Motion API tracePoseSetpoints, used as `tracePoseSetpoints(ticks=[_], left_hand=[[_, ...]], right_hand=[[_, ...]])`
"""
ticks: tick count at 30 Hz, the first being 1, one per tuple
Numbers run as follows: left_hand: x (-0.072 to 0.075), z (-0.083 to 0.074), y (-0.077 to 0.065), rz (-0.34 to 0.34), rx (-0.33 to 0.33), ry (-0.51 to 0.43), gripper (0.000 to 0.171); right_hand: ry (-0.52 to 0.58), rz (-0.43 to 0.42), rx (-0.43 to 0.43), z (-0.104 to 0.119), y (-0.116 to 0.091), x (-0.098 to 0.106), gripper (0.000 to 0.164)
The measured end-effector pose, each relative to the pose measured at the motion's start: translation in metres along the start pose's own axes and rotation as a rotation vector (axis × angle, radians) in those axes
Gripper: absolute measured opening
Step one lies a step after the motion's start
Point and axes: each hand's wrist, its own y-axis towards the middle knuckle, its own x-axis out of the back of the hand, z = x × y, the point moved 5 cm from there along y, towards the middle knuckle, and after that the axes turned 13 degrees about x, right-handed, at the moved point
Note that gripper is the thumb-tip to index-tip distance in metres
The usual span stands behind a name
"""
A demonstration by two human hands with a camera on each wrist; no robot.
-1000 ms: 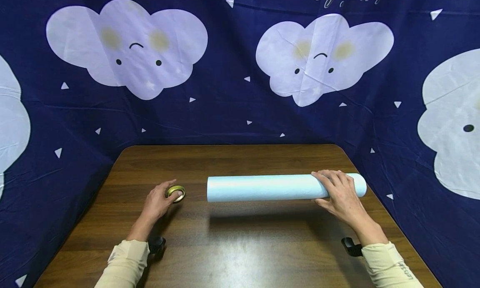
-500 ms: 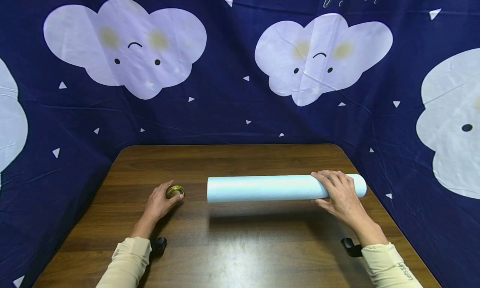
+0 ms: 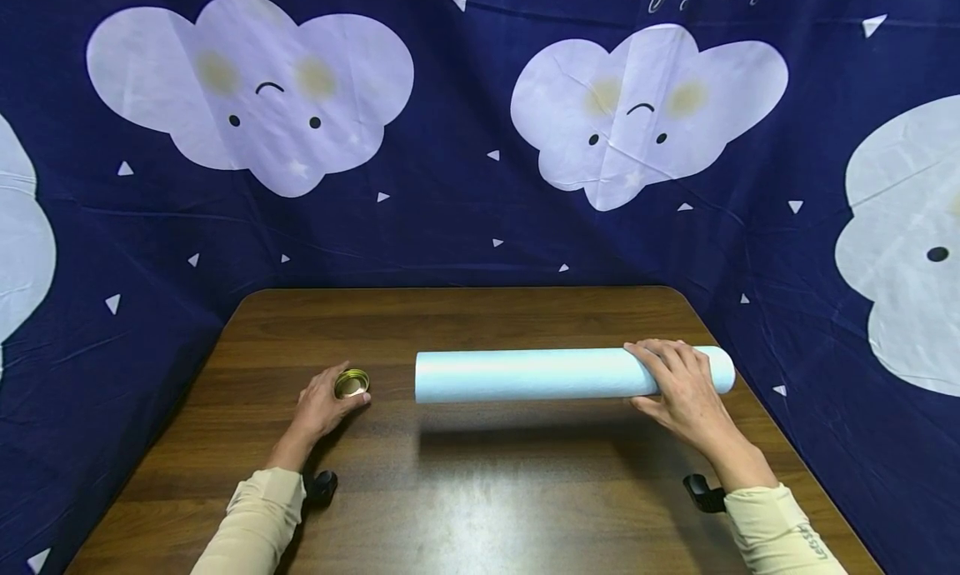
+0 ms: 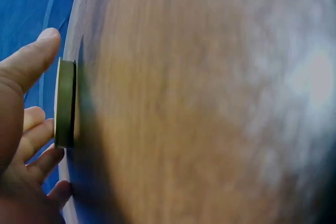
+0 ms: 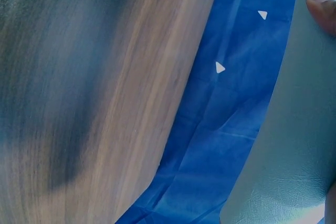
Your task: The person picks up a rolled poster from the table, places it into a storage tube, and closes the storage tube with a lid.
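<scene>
My left hand [image 3: 322, 404] holds a round gold-coloured lid [image 3: 352, 383] between thumb and fingers, its hollow side up. Well apart to the right, a pale blue roll [image 3: 525, 377] hangs level above the tabletop [image 3: 465, 317], its shadow [image 3: 525, 442] below. Near the roll's right end, my right hand [image 3: 678, 392] grips it, fingers curved over the top.

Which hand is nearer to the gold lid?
Left. The left hand is close beside the gold lid; the right hand is far to its right, gripping the pale blue roll.
</scene>
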Motion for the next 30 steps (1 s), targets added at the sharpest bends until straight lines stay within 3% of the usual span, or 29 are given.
tracePoseSetpoints(ticks=[17, 30], left_hand=[[-0.0044, 0.0043, -0.0008, 0.027, 0.013, 0.034, 0.079], [-0.0052, 0.0039, -0.0004, -0.017, -0.004, 0.008, 0.072]], right_hand=[[-0.015, -0.006, 0.002, -0.0009, -0.0017, 0.0023, 0.089], [-0.015, -0.018, -0.002, 0.0022, -0.0012, 0.0042, 0.090]])
